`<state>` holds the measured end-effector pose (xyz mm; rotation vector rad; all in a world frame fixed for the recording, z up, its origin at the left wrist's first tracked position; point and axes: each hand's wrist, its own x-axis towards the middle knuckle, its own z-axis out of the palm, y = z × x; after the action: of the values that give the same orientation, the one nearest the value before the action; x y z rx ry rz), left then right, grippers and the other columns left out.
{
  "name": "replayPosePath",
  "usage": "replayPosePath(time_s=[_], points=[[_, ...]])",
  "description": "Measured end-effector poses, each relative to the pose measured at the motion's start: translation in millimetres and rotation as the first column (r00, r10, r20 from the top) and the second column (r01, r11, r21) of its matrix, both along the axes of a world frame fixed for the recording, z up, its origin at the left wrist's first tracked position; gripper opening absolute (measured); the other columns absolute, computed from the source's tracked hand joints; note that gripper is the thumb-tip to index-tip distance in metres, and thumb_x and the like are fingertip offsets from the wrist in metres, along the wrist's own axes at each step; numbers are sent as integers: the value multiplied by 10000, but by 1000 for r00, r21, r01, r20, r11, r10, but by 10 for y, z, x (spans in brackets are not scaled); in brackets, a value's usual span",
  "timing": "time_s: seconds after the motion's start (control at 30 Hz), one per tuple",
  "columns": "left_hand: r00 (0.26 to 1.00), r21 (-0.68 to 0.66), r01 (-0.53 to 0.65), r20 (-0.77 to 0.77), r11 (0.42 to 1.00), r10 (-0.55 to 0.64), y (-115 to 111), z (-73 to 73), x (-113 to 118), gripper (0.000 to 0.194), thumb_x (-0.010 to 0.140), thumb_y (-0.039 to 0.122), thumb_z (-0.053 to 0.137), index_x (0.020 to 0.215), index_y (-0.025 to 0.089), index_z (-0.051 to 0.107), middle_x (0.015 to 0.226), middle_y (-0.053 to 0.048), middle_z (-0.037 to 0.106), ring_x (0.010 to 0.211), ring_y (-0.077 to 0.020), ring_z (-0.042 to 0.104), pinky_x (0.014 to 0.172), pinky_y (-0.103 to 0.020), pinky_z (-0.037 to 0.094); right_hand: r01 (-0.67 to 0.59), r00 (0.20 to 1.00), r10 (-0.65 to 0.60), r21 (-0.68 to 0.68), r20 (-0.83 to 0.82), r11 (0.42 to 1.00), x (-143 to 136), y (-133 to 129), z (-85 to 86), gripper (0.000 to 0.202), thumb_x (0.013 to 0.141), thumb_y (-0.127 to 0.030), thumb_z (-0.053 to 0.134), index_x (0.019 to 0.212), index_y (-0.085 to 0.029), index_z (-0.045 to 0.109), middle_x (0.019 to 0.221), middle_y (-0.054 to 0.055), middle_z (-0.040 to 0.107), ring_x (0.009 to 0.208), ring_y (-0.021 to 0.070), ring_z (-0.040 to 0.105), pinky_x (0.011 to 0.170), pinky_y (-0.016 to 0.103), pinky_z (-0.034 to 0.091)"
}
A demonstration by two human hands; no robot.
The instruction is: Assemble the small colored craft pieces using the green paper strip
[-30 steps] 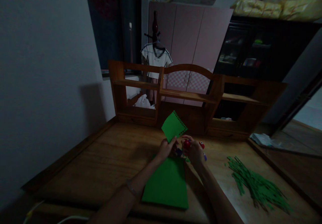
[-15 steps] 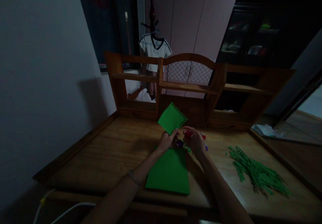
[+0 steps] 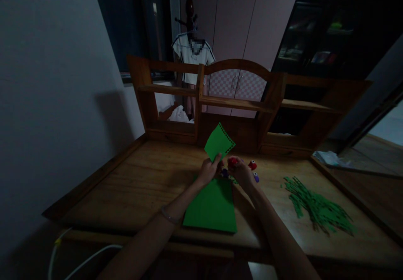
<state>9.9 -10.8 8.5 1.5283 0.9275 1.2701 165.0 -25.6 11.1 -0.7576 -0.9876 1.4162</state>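
Observation:
My left hand (image 3: 208,170) pinches the lower corner of a green sheet of paper (image 3: 218,143), thumb on top. A row of small cut-outs runs along the sheet's right edge. Closed around a small red paper punch (image 3: 233,162) is my right hand (image 3: 244,173), just right of the sheet. Beneath my hands lies a stack of green paper (image 3: 210,206). A purple punch (image 3: 224,173) sits between the hands, partly hidden, beside small green bits (image 3: 233,180). Right of my right hand stand another red punch (image 3: 252,165) and a purple one (image 3: 256,177).
A heap of green paper strips (image 3: 319,208) covers part of the wooden desk (image 3: 126,183) at right. Along the back runs a wooden shelf unit (image 3: 233,100). A clear plastic bag (image 3: 329,158) lies by the right edge, and a white cable (image 3: 91,260) hangs at front left.
The green sheet has shifted slightly right and turned more upright in my left hand. My right hand has moved a little left and still holds the red punch. The camera view has tilted slightly.

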Motion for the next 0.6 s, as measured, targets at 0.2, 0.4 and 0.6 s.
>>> replayPosePath(time_s=[0.2,0.4,0.6], points=[[995,17,-50,-81,999,52,2,-44,8,540,826,602,376,594,160,581,552,-23,592,542,-138,569,585,-240,413,32,999,-32,-12,-16,999,-19,27,-16,207,605,-295,519,780,-223,605,656,8,530,570,147,443,513,266,387],[995,29,-69,-77,997,71,-36,-1,14,519,819,594,398,599,159,578,556,-17,589,550,-141,569,600,-246,412,29,999,-30,-53,-26,998,-26,27,44,216,676,-407,569,765,-220,629,678,19,557,585,144,473,536,269,408],[995,18,-69,-72,997,70,-72,51,10,555,823,617,365,595,156,571,558,-19,586,526,-135,549,591,-249,409,-24,997,19,-65,-72,998,-23,-33,93,223,701,-325,638,888,-204,644,793,15,590,683,133,524,614,243,432]])
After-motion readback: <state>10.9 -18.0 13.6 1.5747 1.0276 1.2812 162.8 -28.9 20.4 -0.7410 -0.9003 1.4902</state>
